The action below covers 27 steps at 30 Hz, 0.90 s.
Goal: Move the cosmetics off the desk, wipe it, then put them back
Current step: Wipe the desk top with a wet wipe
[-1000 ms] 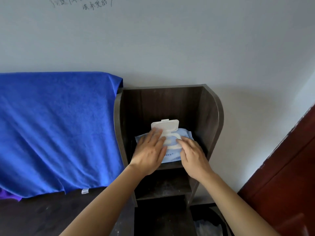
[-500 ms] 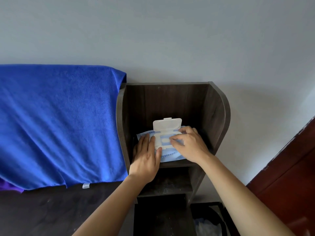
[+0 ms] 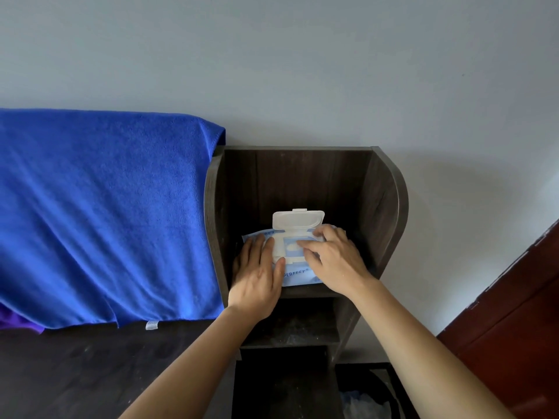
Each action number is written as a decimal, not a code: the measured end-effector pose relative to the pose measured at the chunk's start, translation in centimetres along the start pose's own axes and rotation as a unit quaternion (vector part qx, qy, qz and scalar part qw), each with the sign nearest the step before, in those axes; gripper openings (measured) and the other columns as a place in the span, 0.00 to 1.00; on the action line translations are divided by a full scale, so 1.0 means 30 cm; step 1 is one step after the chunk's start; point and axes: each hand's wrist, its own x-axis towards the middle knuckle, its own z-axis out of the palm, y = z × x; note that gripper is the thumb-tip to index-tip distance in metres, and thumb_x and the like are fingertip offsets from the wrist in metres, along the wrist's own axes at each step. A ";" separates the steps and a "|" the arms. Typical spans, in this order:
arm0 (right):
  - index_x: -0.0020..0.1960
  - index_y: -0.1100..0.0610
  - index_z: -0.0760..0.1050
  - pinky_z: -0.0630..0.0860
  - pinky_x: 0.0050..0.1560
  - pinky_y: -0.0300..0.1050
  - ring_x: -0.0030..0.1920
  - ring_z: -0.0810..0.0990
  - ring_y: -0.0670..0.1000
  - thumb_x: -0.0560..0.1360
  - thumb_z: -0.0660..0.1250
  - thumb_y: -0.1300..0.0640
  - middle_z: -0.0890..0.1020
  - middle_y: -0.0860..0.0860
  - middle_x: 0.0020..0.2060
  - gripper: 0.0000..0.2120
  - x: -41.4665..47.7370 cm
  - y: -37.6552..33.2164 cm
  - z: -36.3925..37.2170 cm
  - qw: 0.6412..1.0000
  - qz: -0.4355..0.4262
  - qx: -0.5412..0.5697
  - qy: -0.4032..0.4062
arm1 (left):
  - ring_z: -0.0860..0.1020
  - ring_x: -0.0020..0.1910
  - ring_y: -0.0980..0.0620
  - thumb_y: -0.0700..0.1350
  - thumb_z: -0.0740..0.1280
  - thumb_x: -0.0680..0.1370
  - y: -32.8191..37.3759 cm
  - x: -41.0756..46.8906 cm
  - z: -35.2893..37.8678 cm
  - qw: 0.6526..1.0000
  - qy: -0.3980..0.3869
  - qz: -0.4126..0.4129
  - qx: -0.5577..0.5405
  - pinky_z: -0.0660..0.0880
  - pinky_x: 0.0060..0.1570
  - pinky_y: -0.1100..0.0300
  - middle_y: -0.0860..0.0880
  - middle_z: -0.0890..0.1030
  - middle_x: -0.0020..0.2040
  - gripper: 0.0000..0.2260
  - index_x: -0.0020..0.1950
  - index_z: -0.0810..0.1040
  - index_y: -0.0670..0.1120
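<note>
A light blue wet wipes pack (image 3: pixel 298 275) lies on the upper shelf of a dark wooden shelf unit (image 3: pixel 384 201). Its white flip lid (image 3: pixel 298 219) stands open. My left hand (image 3: pixel 257 276) lies flat on the pack's left side and presses it down. My right hand (image 3: pixel 335 258) covers the right side, with its curled fingertips pinching at the pack's opening. No wipe is visible between the fingers. The dark desk top (image 3: pixel 75 367) stretches to the lower left. No cosmetics are in view.
A blue towel (image 3: pixel 106 213) hangs over something at the left, down to the desk's back edge. A dusty lower shelf (image 3: pixel 290 328) sits below the pack. A bin with a plastic liner (image 3: pixel 369 394) stands at the bottom right, beside a red-brown door (image 3: pixel 508 322).
My left hand slid from the lid area to the pack's left side. My right hand moved up over the opening and its fingers curled there. The lid stayed open.
</note>
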 end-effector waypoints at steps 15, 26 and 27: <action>0.52 0.46 0.84 0.71 0.47 0.42 0.52 0.68 0.45 0.74 0.70 0.38 0.68 0.42 0.51 0.14 0.118 0.011 0.003 0.998 0.052 0.038 -0.027 | 0.64 0.75 0.39 0.56 0.45 0.82 0.002 0.009 0.008 1.000 0.009 -0.001 0.012 0.64 0.71 0.41 0.41 0.70 0.74 0.29 0.74 0.69 0.40; 0.54 0.55 0.82 0.68 0.52 0.42 0.56 0.72 0.51 0.81 0.66 0.48 0.75 0.50 0.56 0.12 0.098 0.008 0.016 1.000 -0.007 0.029 -0.003 | 0.62 0.76 0.41 0.57 0.44 0.82 0.000 0.011 0.015 1.000 0.006 -0.006 0.025 0.61 0.72 0.42 0.42 0.68 0.75 0.29 0.74 0.68 0.41; 0.54 0.56 0.81 0.70 0.53 0.43 0.56 0.73 0.51 0.80 0.66 0.48 0.75 0.50 0.56 0.12 0.091 0.007 0.015 0.999 -0.006 0.044 -0.001 | 0.61 0.76 0.41 0.57 0.44 0.82 -0.001 0.011 0.016 1.000 0.004 -0.006 0.027 0.61 0.72 0.43 0.42 0.68 0.75 0.30 0.74 0.68 0.41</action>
